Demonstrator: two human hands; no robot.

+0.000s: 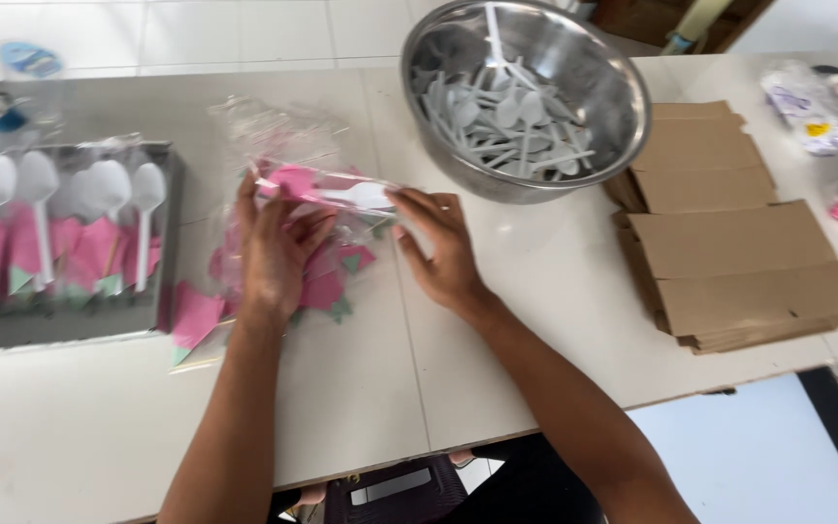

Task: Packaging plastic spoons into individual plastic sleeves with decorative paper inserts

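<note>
Both my hands hold one clear plastic sleeve (327, 190) with a white plastic spoon and a pink napkin inside it. My left hand (273, 247) grips its left end, and my right hand (438, 243) pinches its right end. The sleeve hangs just above a loose pile of pink and green napkins (327, 286) in clear sleeves on the white table. A steel bowl (623, 126) full of white spoons stands just beyond my right hand.
A grey tray (172, 243) at the left holds a row of packed spoons with pink napkins. Flattened cardboard boxes (739, 252) are stacked at the right. Plastic bags (812, 107) lie at the far right. The table's front edge (535, 422) is near me.
</note>
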